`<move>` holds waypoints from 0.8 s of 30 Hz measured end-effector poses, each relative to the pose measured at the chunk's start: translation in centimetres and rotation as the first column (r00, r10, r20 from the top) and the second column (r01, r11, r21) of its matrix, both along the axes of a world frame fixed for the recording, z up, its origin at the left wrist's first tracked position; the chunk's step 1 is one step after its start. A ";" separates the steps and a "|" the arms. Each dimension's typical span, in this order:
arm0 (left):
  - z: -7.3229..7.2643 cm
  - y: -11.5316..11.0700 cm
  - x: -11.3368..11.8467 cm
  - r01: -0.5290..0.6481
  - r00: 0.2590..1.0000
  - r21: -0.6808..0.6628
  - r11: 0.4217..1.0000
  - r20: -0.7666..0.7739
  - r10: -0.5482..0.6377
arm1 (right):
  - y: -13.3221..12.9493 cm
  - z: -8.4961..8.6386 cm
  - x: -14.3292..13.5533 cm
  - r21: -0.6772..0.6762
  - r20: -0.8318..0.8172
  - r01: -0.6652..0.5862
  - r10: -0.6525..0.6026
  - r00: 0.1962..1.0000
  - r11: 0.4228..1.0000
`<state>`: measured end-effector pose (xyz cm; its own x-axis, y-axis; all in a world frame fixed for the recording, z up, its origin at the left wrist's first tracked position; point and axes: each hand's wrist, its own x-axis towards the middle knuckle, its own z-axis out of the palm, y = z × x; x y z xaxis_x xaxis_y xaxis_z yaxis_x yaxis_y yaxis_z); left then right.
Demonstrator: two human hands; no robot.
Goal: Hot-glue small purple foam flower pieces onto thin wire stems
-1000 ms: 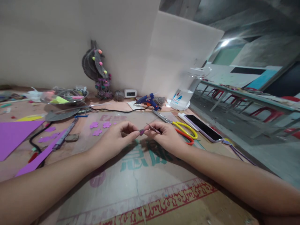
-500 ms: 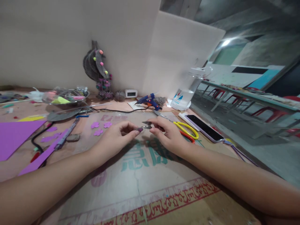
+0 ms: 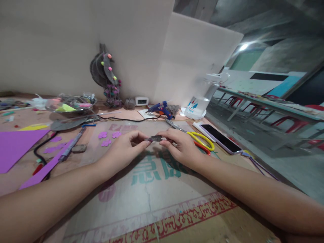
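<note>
Over the middle of the printed board [image 3: 121,202], my left hand [image 3: 130,146] pinches a small dark purple piece, mostly hidden by the fingertips. Small snips [image 3: 156,138] are held in my right hand [image 3: 177,145], their blades pointing left and meeting the piece at my left fingertips. The blades look closed together. Left of my left hand lie several purple paper flowers [image 3: 106,142]. Scissors with yellow and orange handles [image 3: 202,140] lie just behind and right of my right hand.
A blue glue gun [image 3: 162,108], a white digital clock [image 3: 141,101] and a clear jug [image 3: 198,101] stand at the back. A phone [image 3: 220,138] lies right. On the left are a bowl [image 3: 71,104], purple sheet [image 3: 20,146] and pen [image 3: 73,145].
The blades of the snips have come together, where before they stood apart. My right hand's fingers have closed a little and shifted slightly left; my left hand has hardly moved.
</note>
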<state>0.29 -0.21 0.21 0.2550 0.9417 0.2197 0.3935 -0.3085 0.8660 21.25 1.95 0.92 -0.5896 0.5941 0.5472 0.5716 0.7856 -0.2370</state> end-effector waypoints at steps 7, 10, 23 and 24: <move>0.0 0.0 0.0 0.016 1.000 0.005 1.000 0.002 -0.016 | 0.0 0.1 -0.1 -0.053 0.011 0.013 -0.012 1.000 0.999; 0.1 -0.1 0.0 0.013 1.000 -0.005 1.000 -0.002 -0.013 | 0.0 0.1 0.0 -0.057 0.012 0.008 -0.007 1.000 0.998; 0.2 -0.1 0.1 0.009 1.000 -0.018 1.000 0.009 -0.009 | 0.0 0.1 0.0 -0.055 0.016 0.006 -0.005 1.000 0.998; 0.2 -0.1 0.0 0.009 1.000 -0.020 1.000 0.007 -0.009 | 0.0 0.1 0.0 -0.056 0.019 0.007 -0.006 1.000 0.998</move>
<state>0.34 -0.31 0.37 0.2620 0.9436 0.2023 0.3843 -0.2943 0.8750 21.23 1.91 1.00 -0.5955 0.6271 0.5022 0.5810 0.7679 -0.2698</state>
